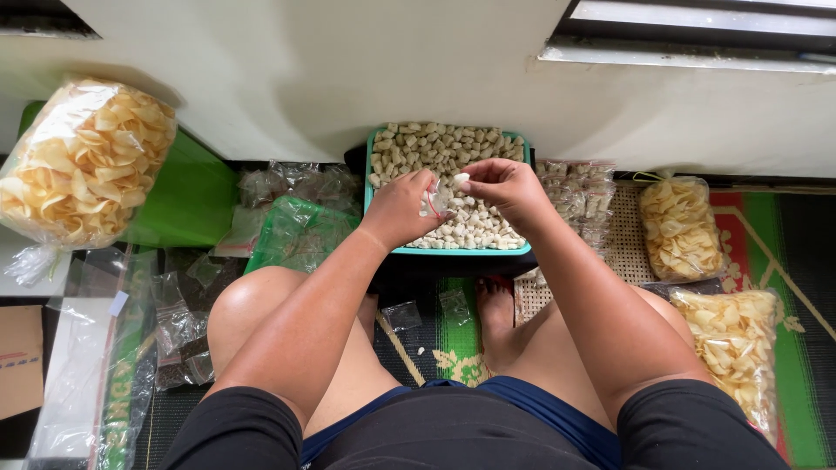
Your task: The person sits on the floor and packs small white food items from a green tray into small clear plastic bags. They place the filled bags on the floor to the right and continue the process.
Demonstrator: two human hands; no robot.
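Lap: black shorts (453,435) fill the bottom edge, bare knees spread wide and a bare foot (498,324) tucked on the woven mat (784,261) between them.
Left hand (402,207): raised over the near part of the tray, fingers curled shut around a small clear plastic bag with a red strip (434,203), pinching it at the mouth.
Right hand (508,187): just beside the left, thumb and forefinger nipped together on one pale snack piece (461,177), right at the bag's opening.
Small bag: sits between the two hands, above the tray; whether anything is already inside, I cannot tell from up here.
Tray: teal rectangular plastic tray (453,251) against the white wall (348,70), heaped with pale, pillow-shaped snack pieces (435,144).
Right of tray: a stack of small filled clear packets (576,196) lying on a woven cane panel (629,239).
Far right: two big clear bags of yellow chips (679,228) on the striped mat, one behind the other.
Far left: a very large clear bag of yellow chips (83,161) resting on a green plastic surface (196,196).
Left floor: loose empty clear bags (178,326) scattered near the left knee.
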